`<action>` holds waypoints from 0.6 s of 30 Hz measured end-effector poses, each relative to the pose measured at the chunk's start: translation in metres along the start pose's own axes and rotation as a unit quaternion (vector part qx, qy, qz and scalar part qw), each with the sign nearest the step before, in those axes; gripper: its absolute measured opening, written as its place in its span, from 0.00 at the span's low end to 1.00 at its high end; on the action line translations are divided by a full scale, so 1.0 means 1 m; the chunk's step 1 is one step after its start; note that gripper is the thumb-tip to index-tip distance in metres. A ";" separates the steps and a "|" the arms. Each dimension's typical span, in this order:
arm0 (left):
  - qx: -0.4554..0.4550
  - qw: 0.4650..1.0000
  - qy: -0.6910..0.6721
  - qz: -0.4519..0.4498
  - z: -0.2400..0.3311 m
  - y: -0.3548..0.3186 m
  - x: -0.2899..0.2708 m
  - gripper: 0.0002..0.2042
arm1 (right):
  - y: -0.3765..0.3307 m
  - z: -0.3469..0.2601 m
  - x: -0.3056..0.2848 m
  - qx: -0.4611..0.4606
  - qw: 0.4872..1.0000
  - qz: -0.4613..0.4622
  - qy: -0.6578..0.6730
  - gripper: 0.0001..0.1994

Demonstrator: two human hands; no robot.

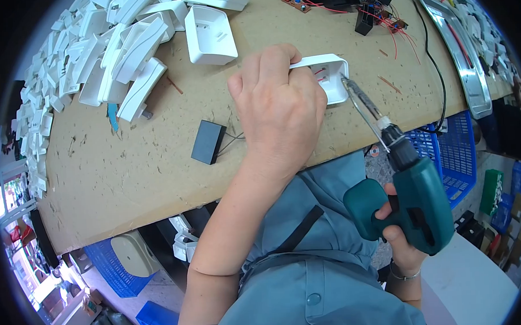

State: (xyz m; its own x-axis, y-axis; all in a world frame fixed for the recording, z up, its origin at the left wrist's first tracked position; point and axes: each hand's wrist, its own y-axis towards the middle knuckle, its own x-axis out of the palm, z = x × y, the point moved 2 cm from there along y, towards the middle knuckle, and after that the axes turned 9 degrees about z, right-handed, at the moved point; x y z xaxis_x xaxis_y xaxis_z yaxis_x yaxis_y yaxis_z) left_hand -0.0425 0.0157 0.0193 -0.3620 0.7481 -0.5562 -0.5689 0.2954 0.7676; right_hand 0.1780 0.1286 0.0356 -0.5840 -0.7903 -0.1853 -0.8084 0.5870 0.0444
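Note:
My left hand (281, 100) is closed on a small white plastic housing (334, 92), held tilted over the table. Short red wires (320, 75) show inside it; the rest is hidden behind my fingers. My right hand (405, 249) grips a dark green soldering gun (424, 199) by its handle, a finger at the trigger. The gun's metal tip (356, 88) and a thin feed tube beside it reach to the housing's right wall; whether the tip touches I cannot tell. Left of my left wrist lies a black rectangular box (208, 142) with thin wires running toward the wrist.
White plastic housings (133, 52) are heaped at the left, with one open housing (211, 37) nearer the middle. Black parts with red wires (376, 12) lie at the back right. Beyond the black cable (439, 67) sits a metal tray (459, 55). A blue basket (458, 154) stands off the right edge.

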 end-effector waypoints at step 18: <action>0.011 0.985 -0.106 -0.134 -0.021 -0.006 -0.023 0.20 | 0.006 0.000 -0.010 -0.032 0.993 0.079 0.077 0.34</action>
State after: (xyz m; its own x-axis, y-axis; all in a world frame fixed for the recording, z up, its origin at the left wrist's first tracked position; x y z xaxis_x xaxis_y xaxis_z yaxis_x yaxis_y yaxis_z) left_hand -0.0458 -0.0161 0.0208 -0.0376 0.7480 -0.6626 -0.6066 0.5099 0.6100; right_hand 0.1791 0.1393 0.0380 -0.7038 -0.7101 -0.0185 -0.7064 0.6968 0.1243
